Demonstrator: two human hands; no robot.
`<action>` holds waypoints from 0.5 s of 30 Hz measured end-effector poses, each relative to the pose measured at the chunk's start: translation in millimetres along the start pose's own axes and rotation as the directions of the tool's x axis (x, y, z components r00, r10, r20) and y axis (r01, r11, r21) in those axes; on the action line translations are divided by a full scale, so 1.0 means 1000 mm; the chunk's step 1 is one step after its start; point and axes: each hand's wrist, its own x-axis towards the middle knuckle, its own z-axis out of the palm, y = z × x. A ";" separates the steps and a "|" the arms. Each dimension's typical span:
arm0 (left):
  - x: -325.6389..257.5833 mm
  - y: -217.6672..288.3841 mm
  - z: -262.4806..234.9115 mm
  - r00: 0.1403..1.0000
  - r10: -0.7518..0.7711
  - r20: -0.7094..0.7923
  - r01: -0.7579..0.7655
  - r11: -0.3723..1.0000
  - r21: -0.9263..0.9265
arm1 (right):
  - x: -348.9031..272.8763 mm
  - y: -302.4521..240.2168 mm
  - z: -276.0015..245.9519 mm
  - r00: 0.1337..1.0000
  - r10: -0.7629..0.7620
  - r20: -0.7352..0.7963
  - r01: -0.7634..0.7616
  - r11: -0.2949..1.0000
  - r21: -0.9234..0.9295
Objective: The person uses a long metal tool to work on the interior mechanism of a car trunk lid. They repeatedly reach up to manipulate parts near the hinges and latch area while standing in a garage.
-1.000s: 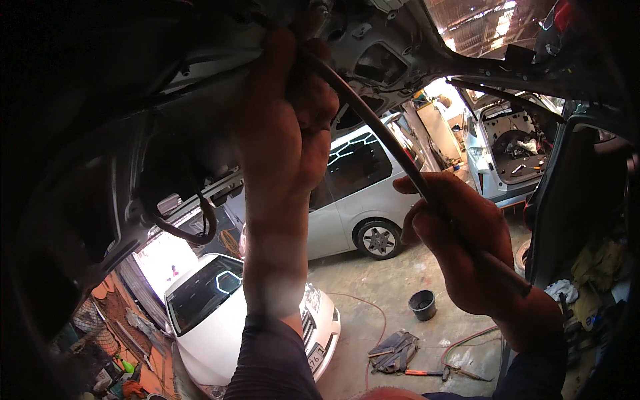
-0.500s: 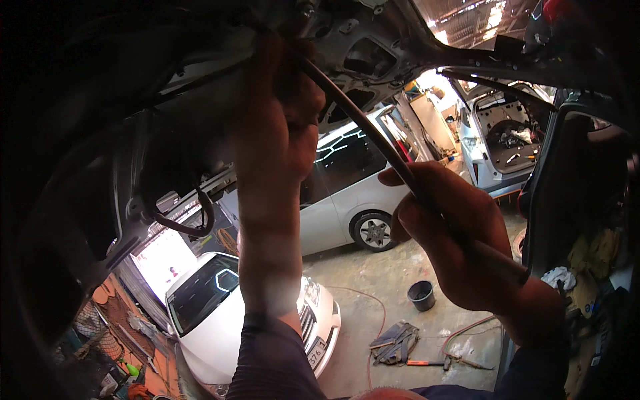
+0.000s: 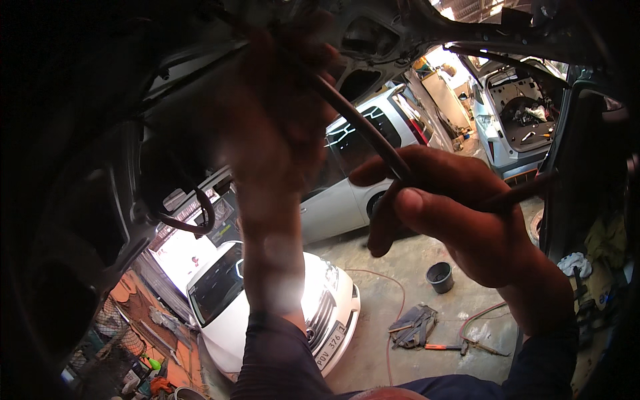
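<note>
A long, slim metal rod (image 3: 363, 127) runs from the dark panel overhead down to my right hand (image 3: 460, 200). My right hand is closed round its lower part, with the thumb against the rod and the index and another finger partly extended. Past the palm, a rod end (image 3: 527, 191) points right at an angle to the main length. My left hand (image 3: 287, 100) is raised high, closed about the rod's upper part, though blur and shadow obscure its fingers. Above both hands is the underside of a car body panel (image 3: 370, 37) with cut-out openings. The rod's upper tip is lost in darkness.
A white car (image 3: 340, 300) stands below left and a silver van (image 3: 340, 207) beyond. Another vehicle with an open rear (image 3: 520, 120) is at far right. On the floor lie a black bucket (image 3: 440, 277), a dark bag (image 3: 413, 327), an orange-handled tool (image 3: 443, 347) and a hose (image 3: 400, 293).
My right hand has turned, and the rod's lower end has swung from pointing down-right to pointing right. My left hand has shifted slightly and blurred. The whole view has moved a little.
</note>
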 end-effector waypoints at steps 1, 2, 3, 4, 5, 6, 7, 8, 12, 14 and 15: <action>-0.003 -0.007 0.006 0.996 -0.075 0.056 0.078 0.995 -0.064 | 0.001 -0.004 -0.001 0.998 0.026 0.058 -0.033 0.991 0.126; -0.007 -0.014 0.006 0.988 -0.086 0.127 0.104 0.984 -0.142 | -0.001 -0.005 0.000 0.997 0.056 0.059 -0.066 0.979 0.191; -0.010 -0.019 0.006 0.975 -0.093 0.201 0.135 0.968 -0.209 | -0.001 -0.007 0.001 0.995 0.080 0.064 -0.094 0.963 0.252; -0.008 -0.023 0.005 0.968 -0.043 0.245 0.103 0.966 -0.236 | -0.003 -0.010 0.004 0.990 0.134 0.043 -0.141 0.935 0.324; -0.005 -0.027 0.005 0.958 0.003 0.287 0.077 0.961 -0.267 | -0.006 -0.009 0.004 0.981 0.191 0.022 -0.184 0.898 0.400; -0.005 -0.030 0.010 0.965 0.035 0.260 0.028 0.971 -0.238 | -0.011 -0.007 0.005 0.968 0.247 -0.054 -0.209 0.901 0.379; -0.006 -0.034 0.011 0.977 0.058 0.207 -0.007 0.972 -0.235 | -0.024 -0.001 0.003 0.980 0.156 -0.125 -0.114 0.950 0.289; -0.004 -0.037 0.020 0.982 0.078 0.174 -0.037 0.973 -0.229 | -0.043 0.004 -0.003 0.980 0.040 -0.197 -0.004 0.983 0.181; -0.013 -0.037 0.030 0.991 0.121 0.058 -0.106 0.972 -0.210 | -0.082 0.043 0.014 0.655 -0.668 -0.352 0.256 0.635 -0.729; -0.010 -0.035 0.029 0.988 0.113 0.108 -0.090 0.975 -0.203 | -0.079 0.033 0.006 0.649 -0.753 -0.103 0.261 0.348 -0.901; -0.011 -0.036 0.026 0.989 0.111 0.093 -0.090 0.975 -0.204 | -0.068 0.030 0.013 0.646 -0.760 -0.075 0.254 0.307 -0.917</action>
